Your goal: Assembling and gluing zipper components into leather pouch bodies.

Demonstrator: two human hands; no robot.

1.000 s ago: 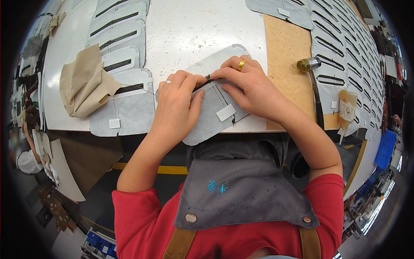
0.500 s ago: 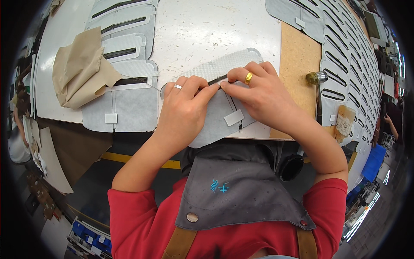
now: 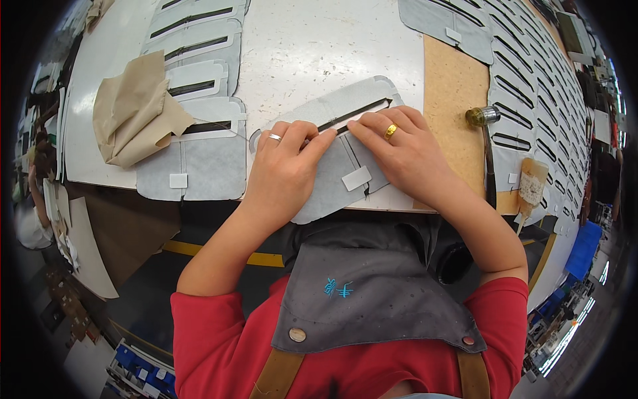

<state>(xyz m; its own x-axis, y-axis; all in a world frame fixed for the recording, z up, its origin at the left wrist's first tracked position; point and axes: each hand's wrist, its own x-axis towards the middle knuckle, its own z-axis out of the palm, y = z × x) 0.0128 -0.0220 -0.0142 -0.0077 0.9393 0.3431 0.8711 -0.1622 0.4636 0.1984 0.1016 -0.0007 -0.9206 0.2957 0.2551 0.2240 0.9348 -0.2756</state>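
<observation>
A grey fabric panel with a long black slot and a small white tab lies tilted at the table's near edge. My left hand rests on its left part, fingers curled, thumb tip pressed at the slot's lower edge. Closed from the other side, my right hand has its thumb and fingertips at the same edge, a short way right of the left thumb. The black slot shows above the fingertips; what lies under them is hidden.
Similar grey panels overlap on the left, with a crumpled beige cloth on them. At right are a tan board, a hammer, a glue-crusted brush and many slotted panels.
My right hand has shifted down and slightly right along the panel, uncovering more of the black slot. My left hand stays nearly in place. The whole view has shifted slightly.
</observation>
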